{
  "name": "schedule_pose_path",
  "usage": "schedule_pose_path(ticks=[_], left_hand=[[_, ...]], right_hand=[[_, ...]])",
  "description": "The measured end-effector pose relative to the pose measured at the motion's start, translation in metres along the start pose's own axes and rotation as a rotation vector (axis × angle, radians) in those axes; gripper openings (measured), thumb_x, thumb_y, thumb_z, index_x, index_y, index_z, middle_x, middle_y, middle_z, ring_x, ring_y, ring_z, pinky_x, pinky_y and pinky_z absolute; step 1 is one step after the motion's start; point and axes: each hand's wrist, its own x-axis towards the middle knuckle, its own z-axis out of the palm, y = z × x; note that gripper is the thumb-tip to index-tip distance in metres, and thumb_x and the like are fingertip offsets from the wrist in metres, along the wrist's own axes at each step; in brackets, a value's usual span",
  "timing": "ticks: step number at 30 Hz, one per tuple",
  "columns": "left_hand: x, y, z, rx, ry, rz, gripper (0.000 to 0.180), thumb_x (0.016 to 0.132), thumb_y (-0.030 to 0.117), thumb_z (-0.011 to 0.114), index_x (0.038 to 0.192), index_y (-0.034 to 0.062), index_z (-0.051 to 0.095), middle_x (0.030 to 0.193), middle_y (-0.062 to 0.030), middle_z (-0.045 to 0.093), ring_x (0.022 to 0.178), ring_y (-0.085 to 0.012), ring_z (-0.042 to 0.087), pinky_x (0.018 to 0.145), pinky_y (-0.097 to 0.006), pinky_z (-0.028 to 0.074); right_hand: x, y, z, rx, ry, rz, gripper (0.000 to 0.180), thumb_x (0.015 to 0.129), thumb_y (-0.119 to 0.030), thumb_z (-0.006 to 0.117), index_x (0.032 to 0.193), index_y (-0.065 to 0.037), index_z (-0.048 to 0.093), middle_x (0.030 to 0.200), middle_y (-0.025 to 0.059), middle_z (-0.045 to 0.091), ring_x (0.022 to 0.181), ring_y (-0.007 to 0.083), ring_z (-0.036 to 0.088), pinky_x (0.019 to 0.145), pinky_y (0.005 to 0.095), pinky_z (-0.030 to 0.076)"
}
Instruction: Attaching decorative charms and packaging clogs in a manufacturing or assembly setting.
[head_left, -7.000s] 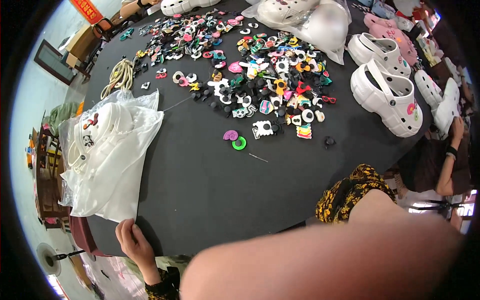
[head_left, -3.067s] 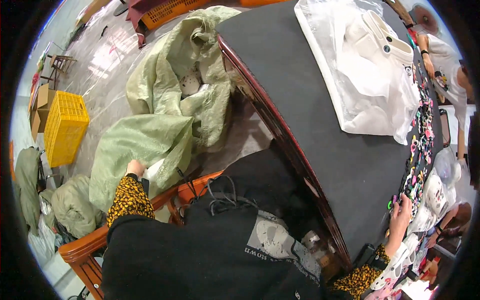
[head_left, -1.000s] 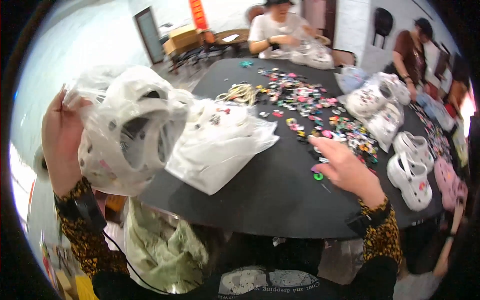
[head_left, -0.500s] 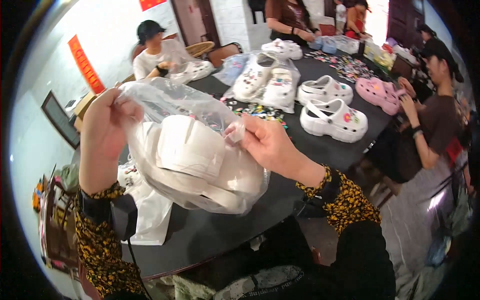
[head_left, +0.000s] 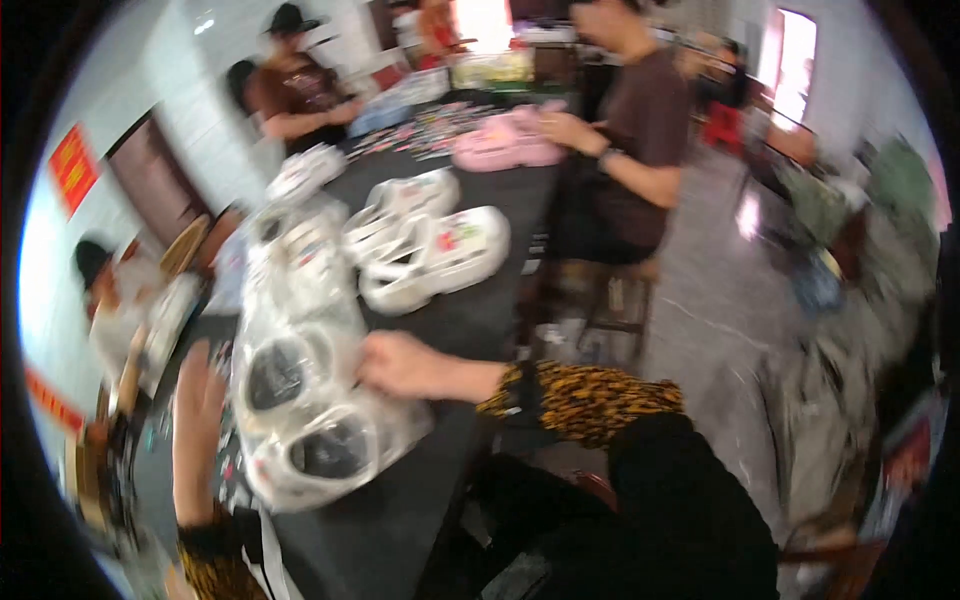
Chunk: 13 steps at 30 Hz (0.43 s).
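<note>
A clear plastic bag point(head_left: 305, 425) holding a pair of white clogs lies on the black table point(head_left: 455, 325) right in front of me. My right hand point(head_left: 398, 365) pinches the bag's right side, its fingers closed on the plastic. My left hand point(head_left: 196, 415) rests against the bag's left side with the fingers stretched apart. The picture is motion-blurred, so finer detail of the grips is lost.
Further along the table stand loose white clogs with charms point(head_left: 432, 255), more bagged clogs point(head_left: 300, 175) and pink clogs point(head_left: 505, 148). A person in a brown shirt point(head_left: 645, 130) sits on the right, another in a cap point(head_left: 295, 90) at the far end, and a third point(head_left: 110, 300) on the left.
The bag of clogs has come down from in front of my chest onto the table. My view has swung right along the table, and my left hand has loosened on the bag.
</note>
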Motion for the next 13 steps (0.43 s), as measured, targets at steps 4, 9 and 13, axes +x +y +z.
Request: schedule_pose_path(ticks=[4,9,13], left_hand=[[-0.008,-0.04,0.041,0.011,-0.181,-0.189,0.043,0.092,0.015,0.048,0.129,-0.0058,0.046,0.128,-0.0228,0.051,0.122,-0.0325,0.048,0.104,-0.039,0.035],[0.007,-0.116,0.041,-0.126,-0.209,-0.198,0.027,0.091,0.004,0.056,0.116,-0.0032,0.051,0.097,-0.0125,0.062,0.092,-0.0252,0.058,0.078,-0.036,0.048],[0.007,-0.101,0.042,0.128,-0.264,-0.176,0.043,0.094,0.008,0.052,0.134,-0.0013,0.04,0.126,-0.0139,0.053,0.109,-0.0236,0.054,0.092,-0.036,0.046]], right_hand=[[-0.023,0.03,-0.006,-0.265,0.006,-0.281,0.019,0.08,-0.016,0.058,0.084,0.003,0.06,0.076,0.0234,0.063,0.073,0.0406,0.062,0.066,0.0464,0.049],[-0.026,0.002,-0.016,-0.37,0.118,-0.302,0.026,0.08,-0.022,0.061,0.069,0.001,0.058,0.072,0.0219,0.061,0.071,0.0401,0.06,0.063,0.0483,0.046],[-0.017,-0.007,-0.016,-0.241,-0.005,-0.538,0.035,0.075,-0.036,0.068,0.07,-0.002,0.061,0.074,0.016,0.062,0.07,0.036,0.06,0.063,0.045,0.045]])
